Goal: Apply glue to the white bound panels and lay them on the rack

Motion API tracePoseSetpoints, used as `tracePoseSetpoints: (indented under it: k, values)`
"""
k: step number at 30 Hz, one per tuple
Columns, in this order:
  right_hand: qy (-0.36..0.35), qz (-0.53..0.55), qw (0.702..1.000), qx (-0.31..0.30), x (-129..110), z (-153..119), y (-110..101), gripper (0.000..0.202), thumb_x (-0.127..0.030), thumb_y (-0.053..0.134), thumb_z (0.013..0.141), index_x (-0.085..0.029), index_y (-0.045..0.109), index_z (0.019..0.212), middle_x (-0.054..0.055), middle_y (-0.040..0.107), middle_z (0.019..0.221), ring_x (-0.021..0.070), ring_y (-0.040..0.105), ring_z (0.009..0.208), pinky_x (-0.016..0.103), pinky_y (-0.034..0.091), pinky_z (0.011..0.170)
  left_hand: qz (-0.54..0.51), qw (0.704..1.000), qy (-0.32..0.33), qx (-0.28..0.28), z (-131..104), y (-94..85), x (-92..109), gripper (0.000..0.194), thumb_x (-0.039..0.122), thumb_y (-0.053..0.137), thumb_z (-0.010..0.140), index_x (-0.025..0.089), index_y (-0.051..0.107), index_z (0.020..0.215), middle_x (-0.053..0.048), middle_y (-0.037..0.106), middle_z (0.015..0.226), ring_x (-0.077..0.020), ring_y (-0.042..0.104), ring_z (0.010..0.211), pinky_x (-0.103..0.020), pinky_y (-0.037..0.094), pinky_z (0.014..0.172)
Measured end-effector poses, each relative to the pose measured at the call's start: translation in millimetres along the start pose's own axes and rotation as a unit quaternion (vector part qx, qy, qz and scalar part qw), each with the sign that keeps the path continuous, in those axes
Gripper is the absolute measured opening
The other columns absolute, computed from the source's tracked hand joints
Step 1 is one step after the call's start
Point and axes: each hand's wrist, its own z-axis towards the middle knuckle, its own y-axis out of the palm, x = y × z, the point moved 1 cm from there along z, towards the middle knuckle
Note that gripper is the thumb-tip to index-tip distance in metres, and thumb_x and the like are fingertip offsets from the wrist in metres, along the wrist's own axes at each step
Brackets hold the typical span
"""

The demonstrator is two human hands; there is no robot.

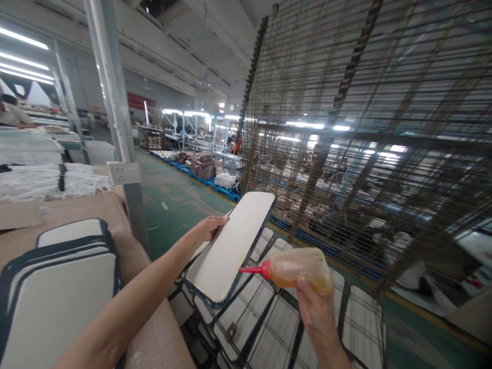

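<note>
Here, the left hand pinches the long left edge of a white, dark-rimmed panel, which is held tilted in mid-air above the wire-rack panels; its fingertips lie close together on the white face, while the rest of the fingers are hidden beneath; the right hand wraps its fingers around a squeeze bottle of amber liquid, the thumb pressed on the near side and the far fingers out of sight; its red nozzle points at the panel's right border, where a yellowish streak shows, though whether the tip touches is hard to tell; far back, a red banner carries pale characters too blurred to read; at left, the panel stack on the brown-covered table is cut off by the frame, as are both forearms; a co-worker shows only partly at the left edge; the upraised wire rack veils the background at right.
</note>
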Motion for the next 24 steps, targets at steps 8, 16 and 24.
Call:
tracePoseSetpoints:
  k: [8, 16, 24]
  values:
    - [0.064, 0.018, 0.998, -0.024, 9.4, -21.9, -6.0, 0.058, -0.023, 0.086, 0.051, -0.019, 0.066, 0.105, 0.004, 0.072, 0.084, 0.0194, 0.066, 0.078, 0.030, 0.053, 0.073, -0.011, 1.000, 0.021, 0.013, -1.3, -3.6, 4.2, 0.018, 0.020, 0.081, 0.057, 0.012, 0.066, 0.064, -0.006, 0.069, 0.056, -0.0202, 0.062, 0.050, -0.030, 0.051, 0.052]
    - [0.107, 0.160, 0.977, 0.088, -9.9, -10.6, 15.0, 0.050, -0.041, 0.085, 0.053, -0.023, 0.067, 0.096, 0.001, 0.072, 0.080, 0.0188, 0.067, 0.076, 0.031, 0.056, 0.072, 0.003, 0.993, 0.104, 0.048, -4.6, -5.3, 2.8, 0.023, 0.027, 0.082, 0.054, 0.014, 0.065, 0.063, -0.002, 0.067, 0.052, -0.0147, 0.058, 0.046, -0.022, 0.045, 0.044]
    - [0.151, 0.300, 0.919, 0.207, 5.4, 30.2, -19.6, 0.036, -0.034, 0.083, 0.057, -0.021, 0.066, 0.086, 0.000, 0.072, 0.082, 0.0165, 0.068, 0.084, 0.028, 0.057, 0.074, 0.129, 0.962, 0.242, 0.003, -43.5, -15.5, -17.9, 0.039, 0.048, 0.071, 0.067, 0.017, 0.071, 0.090, -0.001, 0.071, 0.073, -0.0147, 0.061, 0.066, -0.018, 0.044, 0.056]
